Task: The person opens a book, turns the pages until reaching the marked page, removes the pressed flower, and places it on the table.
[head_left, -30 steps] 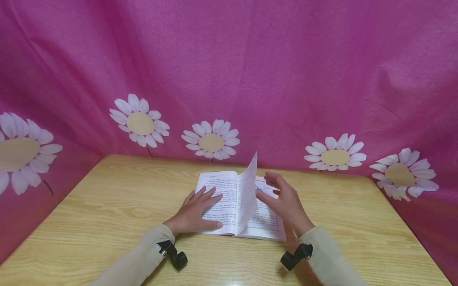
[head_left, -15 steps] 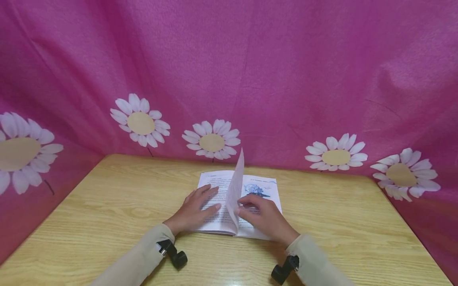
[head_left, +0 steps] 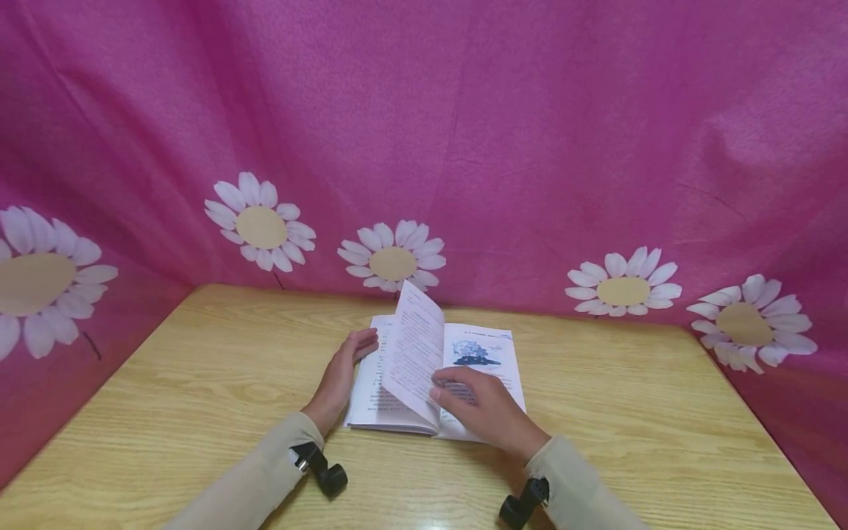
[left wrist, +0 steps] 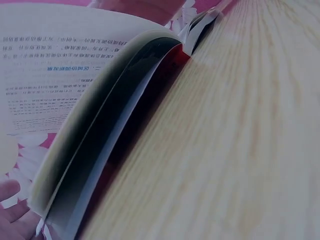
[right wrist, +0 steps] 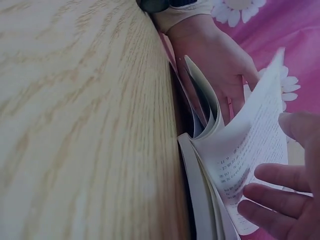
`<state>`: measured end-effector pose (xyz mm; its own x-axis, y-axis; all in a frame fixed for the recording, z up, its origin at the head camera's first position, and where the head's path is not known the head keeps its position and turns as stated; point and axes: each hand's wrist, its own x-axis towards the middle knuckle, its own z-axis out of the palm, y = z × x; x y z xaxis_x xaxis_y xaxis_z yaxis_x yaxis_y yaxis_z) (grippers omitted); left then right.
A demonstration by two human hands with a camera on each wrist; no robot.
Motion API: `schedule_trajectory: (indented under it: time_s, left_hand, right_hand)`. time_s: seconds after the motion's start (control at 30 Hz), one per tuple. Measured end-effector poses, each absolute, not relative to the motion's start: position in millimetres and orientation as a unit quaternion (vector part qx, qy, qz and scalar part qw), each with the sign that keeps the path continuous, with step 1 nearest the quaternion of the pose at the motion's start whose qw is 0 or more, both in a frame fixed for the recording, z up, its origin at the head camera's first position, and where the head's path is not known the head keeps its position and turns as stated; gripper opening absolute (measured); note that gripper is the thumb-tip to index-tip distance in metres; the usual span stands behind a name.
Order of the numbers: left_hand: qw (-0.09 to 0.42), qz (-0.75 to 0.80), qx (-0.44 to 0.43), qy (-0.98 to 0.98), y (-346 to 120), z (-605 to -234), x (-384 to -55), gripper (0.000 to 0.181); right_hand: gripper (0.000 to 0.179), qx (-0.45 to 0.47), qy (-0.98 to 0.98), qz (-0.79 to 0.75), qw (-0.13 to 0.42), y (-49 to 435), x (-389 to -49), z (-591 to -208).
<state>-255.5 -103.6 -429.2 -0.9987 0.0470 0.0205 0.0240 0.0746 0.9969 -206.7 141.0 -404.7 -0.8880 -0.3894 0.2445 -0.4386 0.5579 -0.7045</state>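
An open book [head_left: 506, 368] lies on the table, a blue picture printed on its right-hand page. One loose-standing page [head_left: 414, 346] rises from the spine and leans over to the left. My left hand [head_left: 339, 379] is at the book's left edge, its fingers stretched along that side. Over the lower right page is my right hand [head_left: 490, 408], fingertips close to the raised page near the spine. In the right wrist view the fingers of this hand [right wrist: 280, 195] are extended beside the printed sheet, without pinching it. Whether they touch it I cannot tell.
A wooden table [head_left: 218, 375] spreads out around the book. Behind and beside it hangs a pink curtain [head_left: 503, 147] with large white daisies [head_left: 623, 291]. Each sleeve carries a small black wrist camera [head_left: 331, 482].
The raised page has swung from right of the spine over to the left. My right hand has moved left with it. The left hand has slid off the left page to the book's edge.
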Motion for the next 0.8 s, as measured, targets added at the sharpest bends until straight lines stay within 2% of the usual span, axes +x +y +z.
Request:
schedule_trajectory:
  time_s: [0.53,0.8]
  left_hand:
    - [0.002,0.695,-0.002,0.719,-104.1,-427.1,-255.8,0.061]
    - [-0.003,0.697,0.004,0.717,-105.9,-427.7,-255.9,0.062]
  right_hand:
    - [0.041,0.248,-0.886,0.391,-0.020,138.4,-203.2,-404.8]
    - [0.045,0.291,-0.880,0.371,-0.048,139.9,-202.1,-403.8]
